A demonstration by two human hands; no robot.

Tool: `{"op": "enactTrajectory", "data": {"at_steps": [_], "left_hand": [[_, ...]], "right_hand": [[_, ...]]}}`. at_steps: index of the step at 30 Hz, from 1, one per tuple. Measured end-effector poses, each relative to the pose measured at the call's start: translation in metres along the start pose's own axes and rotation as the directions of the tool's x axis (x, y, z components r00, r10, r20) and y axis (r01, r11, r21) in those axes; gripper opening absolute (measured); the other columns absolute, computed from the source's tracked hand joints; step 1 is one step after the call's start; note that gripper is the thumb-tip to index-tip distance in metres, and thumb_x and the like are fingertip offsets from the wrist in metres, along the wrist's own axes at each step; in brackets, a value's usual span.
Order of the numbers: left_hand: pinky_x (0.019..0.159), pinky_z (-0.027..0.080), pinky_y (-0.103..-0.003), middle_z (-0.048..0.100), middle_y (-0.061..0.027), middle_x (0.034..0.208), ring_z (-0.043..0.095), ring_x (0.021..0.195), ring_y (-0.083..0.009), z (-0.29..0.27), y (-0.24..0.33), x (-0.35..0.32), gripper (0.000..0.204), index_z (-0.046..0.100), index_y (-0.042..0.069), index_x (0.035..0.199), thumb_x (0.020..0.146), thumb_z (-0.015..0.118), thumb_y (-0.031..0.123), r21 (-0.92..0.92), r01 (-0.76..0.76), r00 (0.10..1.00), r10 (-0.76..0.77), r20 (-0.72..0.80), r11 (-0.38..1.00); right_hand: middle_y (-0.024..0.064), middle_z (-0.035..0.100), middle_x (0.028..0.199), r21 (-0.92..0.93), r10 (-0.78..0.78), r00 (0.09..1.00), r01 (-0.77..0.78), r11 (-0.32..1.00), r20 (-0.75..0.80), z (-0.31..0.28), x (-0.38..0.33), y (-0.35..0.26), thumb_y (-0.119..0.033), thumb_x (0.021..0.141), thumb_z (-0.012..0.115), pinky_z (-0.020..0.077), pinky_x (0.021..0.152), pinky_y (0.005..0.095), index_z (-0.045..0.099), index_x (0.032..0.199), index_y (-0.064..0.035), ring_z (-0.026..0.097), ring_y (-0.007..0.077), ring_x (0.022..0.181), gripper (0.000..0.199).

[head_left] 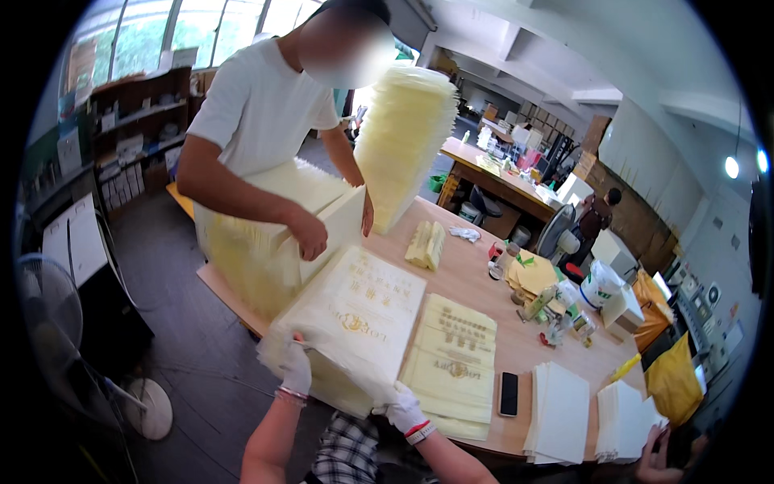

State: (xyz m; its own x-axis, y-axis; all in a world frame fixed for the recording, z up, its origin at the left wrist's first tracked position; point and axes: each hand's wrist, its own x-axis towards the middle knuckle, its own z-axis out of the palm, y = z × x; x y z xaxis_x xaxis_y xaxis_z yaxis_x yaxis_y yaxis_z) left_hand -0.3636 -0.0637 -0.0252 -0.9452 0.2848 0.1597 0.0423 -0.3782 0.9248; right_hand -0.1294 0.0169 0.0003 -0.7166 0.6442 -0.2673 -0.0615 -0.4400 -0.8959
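Note:
A tall stack of white and pale yellow sheets (367,306) with gold print stands at the table's near edge, and its top layer looks like thin, translucent plastic. My left hand (297,367), in a white glove with the fingertips showing bare, grips the near left edge of this printed plastic sheet. At the near right corner my right hand (403,407), also gloved, has its fingers closed on the same sheet's edge, which lifts and creases between my hands. Right of the stack lies a flatter pile of yellowish printed plastic sheets (451,367).
Across the table a co-worker (266,113) handles a big block of pale sheets (258,234). Behind rises a tall yellowish stack (403,137). A phone (508,394), white card piles (559,411) and a folded yellow bundle (426,245) lie rightward. A fan (48,306) stands left.

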Motion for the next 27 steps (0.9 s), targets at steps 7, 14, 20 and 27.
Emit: {"op": "enactTrajectory", "data": {"at_steps": [7, 14, 20, 27], "left_hand": [[0.064, 0.038, -0.023, 0.047, 0.002, 0.077, 0.042, 0.069, -0.0092, -0.072, -0.035, 0.036, 0.01, 0.048, 0.009, 0.077, 0.081, 0.04, 0.004, -0.108, 0.101, 0.994, -0.104, -0.026, 0.989], [0.061, 0.041, -0.025, 0.047, 0.0017, 0.075, 0.045, 0.066, -0.009, -0.101, -0.06, -0.022, 0.009, 0.048, 0.011, 0.081, 0.087, 0.043, 0.015, -0.128, 0.193, 0.958, -0.215, -0.191, 0.973], [0.057, 0.047, -0.032, 0.055, -0.0084, 0.075, 0.056, 0.066, -0.0214, -0.027, -0.027, -0.185, 0.005, 0.055, 0.004, 0.08, 0.076, 0.057, 0.007, 0.477, -0.155, 0.617, -0.292, 0.731, 0.865], [0.085, 0.04, -0.042, 0.056, -0.0109, 0.085, 0.049, 0.095, -0.0322, 0.152, -0.024, -0.243, 0.018, 0.06, 0.007, 0.083, 0.072, 0.065, 0.019, 0.172, -0.692, 0.323, 0.087, 0.942, 0.701]], "right_hand": [[-0.0011, 0.055, 0.068, -0.256, -0.056, 0.977, 0.001, 0.967, -0.207, 0.042, 0.014, 0.004, -0.033, 0.088, 0.055, 0.0435, 0.047, 0.0238, 0.058, 0.083, -0.0037, 0.05, 0.0066, 0.053, 0.03], [0.0027, 0.054, 0.068, -0.046, 0.11, 0.994, -0.11, 0.993, 0.012, 0.023, -0.011, 0.015, -0.04, 0.088, 0.051, 0.0406, 0.046, 0.0238, 0.056, 0.098, -0.0035, 0.047, 0.008, 0.052, 0.038], [0.0039, 0.059, 0.078, 0.21, 0.312, 0.915, -0.368, 0.906, 0.255, -0.059, -0.086, 0.102, -0.033, 0.09, 0.051, 0.0486, 0.052, 0.0251, 0.053, 0.113, -0.0073, 0.057, 0.0114, 0.061, 0.034], [0.0089, 0.061, 0.089, 0.308, 0.401, 0.828, -0.293, 0.905, -0.392, -0.128, -0.21, 0.134, -0.027, 0.088, 0.054, 0.0541, 0.061, 0.0322, 0.053, 0.109, -0.0064, 0.061, 0.0175, 0.068, 0.03]]}}
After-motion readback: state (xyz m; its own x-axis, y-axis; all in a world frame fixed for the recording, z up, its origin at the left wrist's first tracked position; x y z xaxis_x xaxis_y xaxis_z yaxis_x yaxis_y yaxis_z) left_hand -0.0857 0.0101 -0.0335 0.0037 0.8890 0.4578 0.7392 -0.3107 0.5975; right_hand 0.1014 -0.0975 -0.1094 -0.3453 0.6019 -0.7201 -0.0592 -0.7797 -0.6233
